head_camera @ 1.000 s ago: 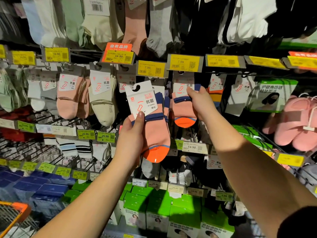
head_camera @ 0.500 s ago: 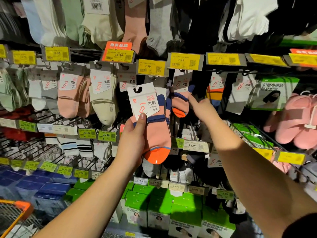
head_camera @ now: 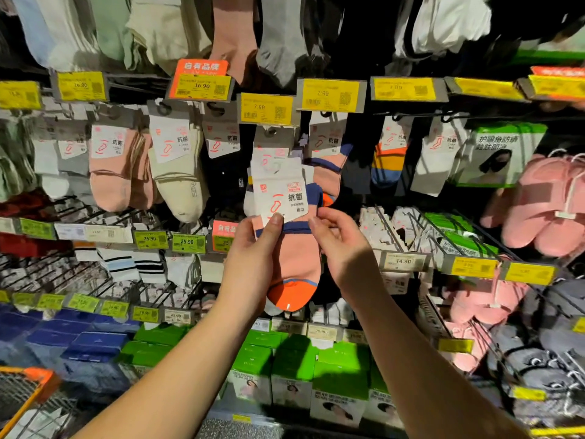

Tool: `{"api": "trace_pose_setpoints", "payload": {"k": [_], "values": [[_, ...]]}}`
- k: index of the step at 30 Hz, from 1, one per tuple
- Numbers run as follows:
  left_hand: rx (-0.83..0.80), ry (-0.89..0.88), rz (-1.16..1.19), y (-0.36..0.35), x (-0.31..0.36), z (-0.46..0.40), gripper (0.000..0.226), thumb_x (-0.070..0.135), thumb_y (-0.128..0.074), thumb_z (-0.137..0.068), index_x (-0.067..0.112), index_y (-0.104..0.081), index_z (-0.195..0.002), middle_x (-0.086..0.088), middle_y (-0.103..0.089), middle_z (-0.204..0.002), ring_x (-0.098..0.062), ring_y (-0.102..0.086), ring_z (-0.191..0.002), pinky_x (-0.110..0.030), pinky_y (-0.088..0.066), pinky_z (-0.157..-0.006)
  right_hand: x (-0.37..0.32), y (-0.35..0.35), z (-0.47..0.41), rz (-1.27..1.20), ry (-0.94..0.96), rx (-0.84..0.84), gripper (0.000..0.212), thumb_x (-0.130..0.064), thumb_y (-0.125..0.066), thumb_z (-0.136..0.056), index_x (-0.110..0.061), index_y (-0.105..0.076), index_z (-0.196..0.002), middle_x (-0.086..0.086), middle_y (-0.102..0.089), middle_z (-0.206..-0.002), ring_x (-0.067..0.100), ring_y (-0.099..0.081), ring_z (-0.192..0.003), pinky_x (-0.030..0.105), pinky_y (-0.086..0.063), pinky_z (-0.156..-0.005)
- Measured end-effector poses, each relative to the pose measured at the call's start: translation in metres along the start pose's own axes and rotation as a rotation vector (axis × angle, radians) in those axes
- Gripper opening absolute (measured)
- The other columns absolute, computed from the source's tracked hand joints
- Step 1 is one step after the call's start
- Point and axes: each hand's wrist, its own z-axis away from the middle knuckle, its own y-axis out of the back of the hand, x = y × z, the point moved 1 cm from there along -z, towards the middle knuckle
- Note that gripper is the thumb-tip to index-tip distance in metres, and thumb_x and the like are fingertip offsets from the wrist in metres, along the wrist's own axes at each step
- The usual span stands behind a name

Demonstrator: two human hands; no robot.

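A pink sock pair (head_camera: 297, 258) with a navy band, an orange toe and a white paper label (head_camera: 280, 198) hangs in front of a store sock rack. My left hand (head_camera: 253, 251) grips it from the left, thumb pressed on the label's lower edge. My right hand (head_camera: 342, 245) pinches the sock's right edge just under the label. A matching pink and orange pair (head_camera: 329, 166) still hangs on its hook behind, up and to the right.
Rows of socks hang from hooks with yellow price tags (head_camera: 330, 94). Green boxes (head_camera: 294, 372) and blue packs (head_camera: 91, 343) fill the lower shelves. Pink slippers (head_camera: 544, 210) hang at the right. An orange cart corner (head_camera: 28, 394) shows at bottom left.
My right hand left the pair hanging on the rack and came down to the sock pair in my left hand, now pinching its right edge. The view has dropped slightly.
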Motion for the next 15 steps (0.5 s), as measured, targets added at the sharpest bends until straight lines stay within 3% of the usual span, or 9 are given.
{"api": "trace_pose_setpoints", "payload": {"k": [2,4,7,12,15], "values": [[0.0,0.01,0.038,-0.003,-0.001,0.002,0.029,0.044,-0.07,-0.087,0.023,-0.064,-0.106,0.009,-0.077,-0.091,-0.012,-0.074,-0.087,-0.036,-0.057,-0.08,0.003,0.001,-0.001,-0.072,-0.047,0.006,0.048,-0.053,-0.07,-0.075,-0.021,-0.065,-0.111,0.014,-0.07,-0.106,0.028,-0.067,-0.098,0.042,-0.054,-0.091],[0.006,0.014,0.075,-0.006,-0.003,0.005,0.04,0.046,-0.07,-0.08,0.021,-0.063,-0.111,0.002,-0.077,-0.098,-0.019,-0.074,-0.093,-0.042,-0.058,-0.085,0.007,0.002,-0.002,-0.115,-0.075,-0.001,0.032,-0.037,-0.074,-0.08,-0.023,-0.064,-0.107,0.002,-0.073,-0.099,0.019,-0.069,-0.095,0.036,-0.055,-0.089],[0.0,0.01,0.068,-0.008,-0.004,0.006,0.032,0.033,-0.074,-0.089,0.021,-0.06,-0.114,0.003,-0.076,-0.098,-0.014,-0.073,-0.089,-0.033,-0.057,-0.075,0.009,0.002,0.002,-0.166,-0.089,-0.054,0.019,-0.014,-0.071,-0.09,-0.02,-0.064,-0.108,0.005,-0.076,-0.104,0.019,-0.071,-0.101,0.038,-0.055,-0.093],[-0.011,-0.008,0.033,-0.01,-0.004,0.007,0.03,0.021,-0.073,-0.089,0.021,-0.058,-0.115,0.005,-0.075,-0.1,-0.007,-0.072,-0.087,-0.024,-0.057,-0.073,0.017,0.004,0.004,-0.224,-0.106,-0.04,0.023,-0.021,-0.069,-0.084,-0.022,-0.067,-0.107,0.007,-0.075,-0.111,0.027,-0.069,-0.109,0.053,-0.05,-0.101],[0.011,-0.003,0.032,-0.008,-0.005,0.005,0.028,0.031,-0.073,-0.089,0.025,-0.058,-0.112,0.004,-0.074,-0.102,-0.008,-0.072,-0.092,-0.028,-0.057,-0.078,0.018,0.01,0.001,-0.306,-0.161,-0.046,0.024,-0.013,-0.066,-0.089,-0.018,-0.063,-0.113,0.008,-0.074,-0.113,0.028,-0.069,-0.108,0.052,-0.052,-0.098]]}}
